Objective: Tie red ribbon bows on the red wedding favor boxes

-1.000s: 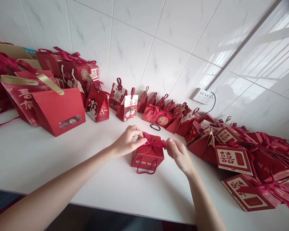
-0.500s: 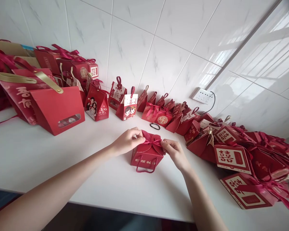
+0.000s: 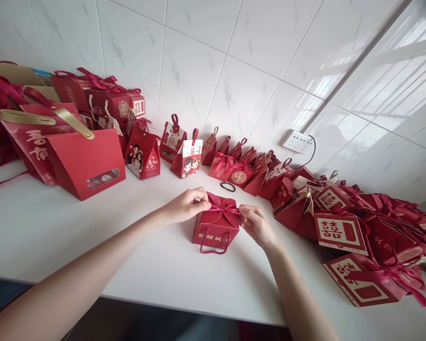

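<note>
A small red gift box [image 3: 216,233] with pale lettering stands upright on the white table [image 3: 156,270]. Across its folded top flaps lies a dark pink ribbon [image 3: 224,207], tied at the middle in what looks like a bow. My left hand [image 3: 190,204] pinches the ribbon at the box's left side. On the other side, my right hand [image 3: 256,222] pinches the ribbon's right part between thumb and fingers. A twisted cord handle [image 3: 215,251] hangs down the front of the box, touched by neither hand.
Just behind the box lies a black ring-shaped band [image 3: 228,187]. Red gift boxes [image 3: 88,163] line the left, and a ribboned box [image 3: 230,169] stands with others at the back. More are heaped at right [image 3: 341,232]. A power strip [image 3: 297,141] is on the tiled wall.
My hands have drawn slightly apart, the left one moving a little left with the ribbon. The box stays in place, and the view has shifted slightly.
</note>
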Demonstrator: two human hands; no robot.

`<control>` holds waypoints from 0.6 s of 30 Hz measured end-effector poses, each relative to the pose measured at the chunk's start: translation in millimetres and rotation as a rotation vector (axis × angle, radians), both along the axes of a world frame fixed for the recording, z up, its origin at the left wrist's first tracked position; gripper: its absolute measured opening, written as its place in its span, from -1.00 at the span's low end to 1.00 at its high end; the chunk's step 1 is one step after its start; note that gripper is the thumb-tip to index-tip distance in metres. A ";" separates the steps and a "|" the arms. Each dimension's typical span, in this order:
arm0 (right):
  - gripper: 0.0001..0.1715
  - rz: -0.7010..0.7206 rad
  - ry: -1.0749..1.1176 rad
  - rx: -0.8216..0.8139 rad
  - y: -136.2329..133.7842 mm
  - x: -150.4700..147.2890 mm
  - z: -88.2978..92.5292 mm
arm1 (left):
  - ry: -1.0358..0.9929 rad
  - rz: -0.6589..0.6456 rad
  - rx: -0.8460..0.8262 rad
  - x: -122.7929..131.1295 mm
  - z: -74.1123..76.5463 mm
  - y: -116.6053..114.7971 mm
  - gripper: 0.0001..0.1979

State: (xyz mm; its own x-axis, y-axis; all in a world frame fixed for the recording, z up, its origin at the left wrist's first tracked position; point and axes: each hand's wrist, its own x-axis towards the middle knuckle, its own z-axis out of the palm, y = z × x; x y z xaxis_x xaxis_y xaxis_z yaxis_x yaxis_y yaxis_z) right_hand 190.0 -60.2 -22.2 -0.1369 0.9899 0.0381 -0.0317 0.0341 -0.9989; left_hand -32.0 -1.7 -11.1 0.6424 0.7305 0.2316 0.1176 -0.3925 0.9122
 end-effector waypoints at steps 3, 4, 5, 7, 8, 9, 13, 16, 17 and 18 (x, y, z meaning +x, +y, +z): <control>-0.56 0.004 0.004 0.008 1.4 -0.8 -2.3 | -0.002 -0.013 0.016 -1.2 -0.5 1.9 -0.72; -0.55 0.004 0.003 0.012 2.0 -1.1 -3.1 | -0.004 -0.018 0.022 -1.7 -0.6 2.4 -0.72; -0.54 0.005 0.002 0.017 2.4 -1.3 -3.8 | -0.008 -0.023 0.028 -2.0 -0.6 2.6 -0.72; -0.53 0.013 -0.007 0.028 2.8 -1.2 -4.6 | -0.021 -0.026 0.040 -2.4 -0.7 2.4 -0.72; -0.54 0.021 -0.017 0.033 2.7 -0.8 -4.6 | -0.027 -0.024 0.045 -2.4 -0.7 1.8 -0.73; -0.55 0.032 -0.029 0.037 2.3 -0.1 -4.4 | -0.032 -0.019 0.044 -2.3 -0.9 1.0 -0.73; -0.58 0.077 -0.091 0.044 -0.9 4.4 -1.6 | -0.039 0.034 0.018 -1.1 -2.4 -2.6 -0.71; -0.59 0.092 -0.131 0.045 -2.7 6.8 0.3 | -0.059 0.052 0.019 -1.0 -3.2 -3.9 -0.68; -0.58 0.094 -0.142 0.043 -3.0 6.9 0.7 | -0.063 0.046 0.011 -1.1 -3.1 -4.0 -0.67; -0.56 0.096 -0.150 0.041 -3.2 6.4 1.2 | -0.064 0.039 -0.003 -1.2 -2.7 -3.9 -0.65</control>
